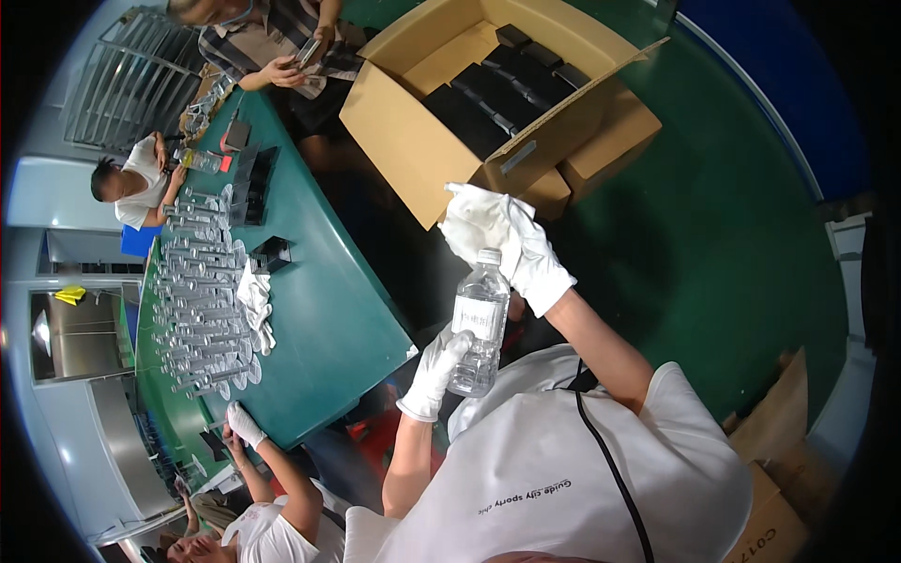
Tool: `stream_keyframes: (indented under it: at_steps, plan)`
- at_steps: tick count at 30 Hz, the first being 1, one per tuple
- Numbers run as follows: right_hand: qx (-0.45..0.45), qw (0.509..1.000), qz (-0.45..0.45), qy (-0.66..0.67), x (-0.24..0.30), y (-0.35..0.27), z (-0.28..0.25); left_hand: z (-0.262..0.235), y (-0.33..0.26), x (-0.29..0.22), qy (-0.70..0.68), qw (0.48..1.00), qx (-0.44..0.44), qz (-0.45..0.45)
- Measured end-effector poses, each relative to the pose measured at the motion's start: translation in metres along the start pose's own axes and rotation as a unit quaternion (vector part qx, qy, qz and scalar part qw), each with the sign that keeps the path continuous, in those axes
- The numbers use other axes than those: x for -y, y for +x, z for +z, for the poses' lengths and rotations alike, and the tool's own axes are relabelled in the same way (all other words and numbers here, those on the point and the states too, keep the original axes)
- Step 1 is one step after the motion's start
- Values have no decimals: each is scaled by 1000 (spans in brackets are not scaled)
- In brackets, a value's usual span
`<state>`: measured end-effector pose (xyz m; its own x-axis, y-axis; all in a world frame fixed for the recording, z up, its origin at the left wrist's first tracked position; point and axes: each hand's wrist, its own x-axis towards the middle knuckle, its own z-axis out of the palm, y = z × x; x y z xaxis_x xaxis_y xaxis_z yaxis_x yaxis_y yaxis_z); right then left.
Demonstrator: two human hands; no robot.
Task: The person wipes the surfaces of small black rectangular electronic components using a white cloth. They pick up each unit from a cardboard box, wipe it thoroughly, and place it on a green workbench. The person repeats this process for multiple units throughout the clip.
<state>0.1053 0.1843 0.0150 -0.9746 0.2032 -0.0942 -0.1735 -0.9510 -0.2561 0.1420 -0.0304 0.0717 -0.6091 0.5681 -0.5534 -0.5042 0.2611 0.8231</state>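
My left hand [439, 368], in a white glove, grips the lower body of a clear plastic water bottle [477, 328] held upright in front of my chest. The bottle has a white cap [489, 255] and a pale label. My right hand [502, 239], also gloved, sits just behind and above the cap with its fingers loosely curled. Whether it grips the cap I cannot tell.
A large open cardboard box [413, 141] of black cases stands on the green floor ahead. To the left, a green table [328, 300] carries several clear stands, black boxes and white gloves [255, 300]. Other people sit around it; one gloved hand [244, 424] rests on its near edge. More cardboard [779, 469] lies at the right.
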Motion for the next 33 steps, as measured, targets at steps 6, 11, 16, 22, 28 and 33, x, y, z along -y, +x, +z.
stream_keyframes:
  at_steps: [6,11,16,22,28,33]
  plan:
    - [7,998,-15,-54,-3,0,-5,-11,-2,18,-78,996,3,-51]
    - [44,998,13,-40,-7,1,-4,-23,4,45,-191,980,35,-46]
    - [-20,999,-6,-47,-26,8,-14,-11,-2,26,-288,954,47,-63]
    - [63,993,100,2,-46,7,10,-31,-14,43,-230,973,-5,-20]
    - [131,976,139,-107,-76,11,52,-66,-31,16,-82,970,-125,193]
    - [143,965,220,-1,-87,6,69,-121,-27,-13,80,912,-357,184]
